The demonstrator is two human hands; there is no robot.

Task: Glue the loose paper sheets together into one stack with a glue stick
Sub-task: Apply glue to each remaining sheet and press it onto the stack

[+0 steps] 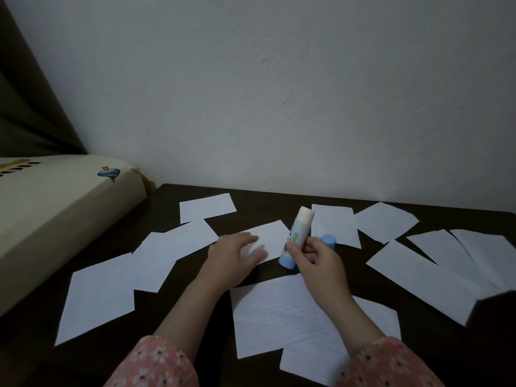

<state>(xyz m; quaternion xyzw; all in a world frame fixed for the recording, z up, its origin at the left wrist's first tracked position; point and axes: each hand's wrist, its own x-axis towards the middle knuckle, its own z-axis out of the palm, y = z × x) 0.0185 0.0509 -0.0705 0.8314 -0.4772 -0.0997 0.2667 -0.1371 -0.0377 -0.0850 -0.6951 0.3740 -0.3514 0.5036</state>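
L hand point(237, 254), fingers spread, is pinning a small sheet point(269, 238) flat; R hand point(312, 258) is gripping the uncapped glue stick point(296, 238), prob. readying a swipe.

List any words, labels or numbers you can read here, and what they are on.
No text reads clearly.
Blue-and-white glue stick, held in the right hand: a green mark on the label, too blurred to read.
Cream cushion: a spinning-top picture only, no words.
White lined paper sheets: ruled lines, no writing.

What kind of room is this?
Probably a bedroom at home: a mattress with a cartoon print lies beside a low dark table set against a plain wall, with paper sheets spread out.
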